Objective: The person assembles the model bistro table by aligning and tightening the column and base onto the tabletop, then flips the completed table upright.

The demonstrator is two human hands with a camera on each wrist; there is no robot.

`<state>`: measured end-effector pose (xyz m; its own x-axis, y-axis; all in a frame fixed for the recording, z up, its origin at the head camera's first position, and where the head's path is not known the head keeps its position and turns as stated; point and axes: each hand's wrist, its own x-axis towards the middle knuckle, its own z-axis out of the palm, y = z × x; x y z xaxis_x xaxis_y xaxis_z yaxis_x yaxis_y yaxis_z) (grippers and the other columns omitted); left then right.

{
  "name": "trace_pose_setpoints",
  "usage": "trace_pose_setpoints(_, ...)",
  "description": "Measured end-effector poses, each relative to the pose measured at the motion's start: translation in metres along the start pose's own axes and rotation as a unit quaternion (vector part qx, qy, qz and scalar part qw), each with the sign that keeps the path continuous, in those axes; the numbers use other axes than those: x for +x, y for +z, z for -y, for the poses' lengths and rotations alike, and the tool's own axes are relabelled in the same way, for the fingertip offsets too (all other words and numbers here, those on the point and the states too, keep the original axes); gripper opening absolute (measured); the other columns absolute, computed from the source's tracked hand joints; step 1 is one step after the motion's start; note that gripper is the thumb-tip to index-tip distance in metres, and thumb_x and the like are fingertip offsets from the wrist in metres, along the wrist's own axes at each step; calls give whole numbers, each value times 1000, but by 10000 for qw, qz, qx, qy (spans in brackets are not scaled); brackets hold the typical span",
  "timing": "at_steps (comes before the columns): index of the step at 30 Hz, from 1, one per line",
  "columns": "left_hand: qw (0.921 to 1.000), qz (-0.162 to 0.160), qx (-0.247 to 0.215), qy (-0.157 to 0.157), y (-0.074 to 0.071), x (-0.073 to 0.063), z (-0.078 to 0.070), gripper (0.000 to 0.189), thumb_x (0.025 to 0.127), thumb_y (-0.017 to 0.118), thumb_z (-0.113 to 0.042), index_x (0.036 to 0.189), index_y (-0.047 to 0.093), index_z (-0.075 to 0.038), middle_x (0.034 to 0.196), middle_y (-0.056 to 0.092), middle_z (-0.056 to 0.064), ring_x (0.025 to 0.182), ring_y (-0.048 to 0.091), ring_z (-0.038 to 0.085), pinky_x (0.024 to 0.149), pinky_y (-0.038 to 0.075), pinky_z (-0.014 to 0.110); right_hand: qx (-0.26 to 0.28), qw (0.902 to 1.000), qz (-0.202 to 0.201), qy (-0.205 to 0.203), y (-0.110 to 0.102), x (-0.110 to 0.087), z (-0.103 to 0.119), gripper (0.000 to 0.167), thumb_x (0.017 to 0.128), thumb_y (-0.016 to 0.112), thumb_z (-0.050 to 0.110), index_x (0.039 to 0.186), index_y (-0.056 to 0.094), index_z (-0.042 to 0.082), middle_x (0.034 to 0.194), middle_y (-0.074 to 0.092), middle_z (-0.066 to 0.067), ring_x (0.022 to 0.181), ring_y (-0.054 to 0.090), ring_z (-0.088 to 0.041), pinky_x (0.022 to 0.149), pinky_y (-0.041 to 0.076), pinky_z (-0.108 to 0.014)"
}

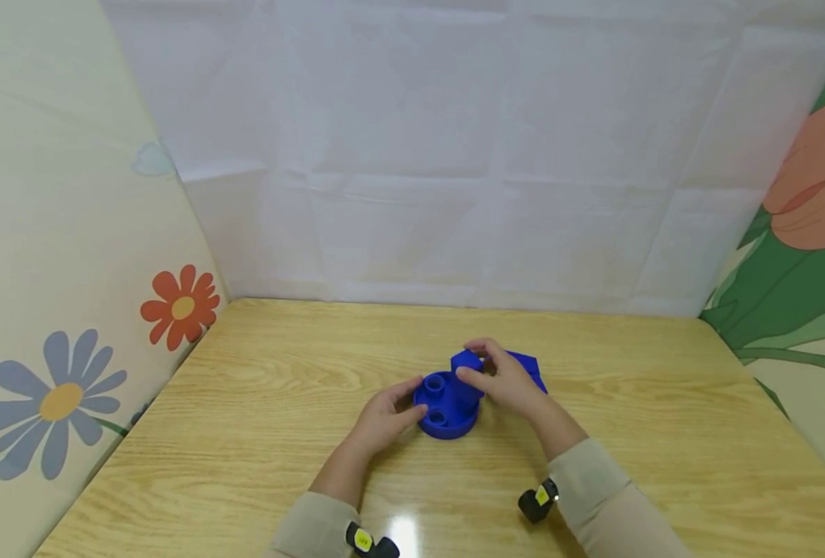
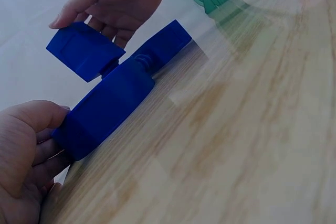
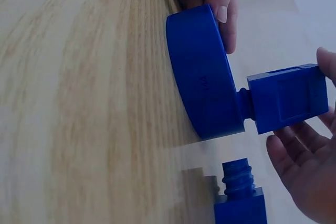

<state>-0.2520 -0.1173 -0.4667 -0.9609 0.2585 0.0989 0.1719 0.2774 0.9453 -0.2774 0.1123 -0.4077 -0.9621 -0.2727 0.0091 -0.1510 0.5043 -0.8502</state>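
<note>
A round blue base (image 1: 448, 432) with raised round sockets rests on the wooden table. My left hand (image 1: 383, 418) holds its left edge, thumb and fingers spread along the rim. With my right hand (image 1: 513, 384) I pinch the blocky head of a big blue plastic bolt (image 1: 466, 370), thumb on one side and fingers on the other. This bolt stands upright over the base's right side. In the right wrist view part of its stem (image 3: 245, 104) shows between head and base; the stem's lower end is hidden inside.
A second blue bolt (image 1: 529, 370) lies on the table just right of the base, partly behind my right hand; its threaded stem (image 3: 238, 178) shows in the right wrist view. A white cloth (image 1: 412, 155) hangs at the table's back edge, with flower-printed panels (image 1: 56, 232) at the sides.
</note>
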Motion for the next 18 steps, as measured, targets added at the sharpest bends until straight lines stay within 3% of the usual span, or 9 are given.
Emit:
trace_pose_setpoints(5,10000,-9,0,-17,1,-1,-1,52,92,66,-9,138,49,7,140,53,26,132,49,40,112,37,50,291,9994,-72,185,2,-1,-5,53,94,66,36,137,45,14,134,58,-19,111,58,-30,75,54,-33)
trace_pose_setpoints(9,10000,-38,-30,-11,2,-1,-1,52,91,66,-8,138,50,8,140,53,26,131,49,40,112,37,50,507,9983,-140,-240,2,-4,-9,45,98,60,24,137,45,6,133,58,-25,120,57,-37,90,53,-42)
trace_pose_setpoints(12,10000,-67,-20,-10,2,-1,-1,52,91,66,-7,137,50,8,140,53,26,131,50,40,112,37,49,776,9954,-202,-532,2,-5,-12,40,99,53,14,136,46,0,132,58,-28,122,55,-39,96,50,-42)
trace_pose_setpoints(14,10000,-80,-12,-16,2,0,-1,52,90,66,-7,137,50,8,140,53,25,131,50,39,112,37,49,917,9937,-252,-601,3,-6,-13,40,98,51,10,136,46,-2,130,58,-29,118,57,-37,93,51,-37)
trace_pose_setpoints(18,9999,-102,17,-47,2,-1,-2,52,90,66,-7,137,51,7,140,53,25,131,50,39,112,37,49,1185,9915,-410,-355,3,-8,-13,41,97,54,9,136,46,-2,126,59,-28,103,61,-23,81,50,-26)
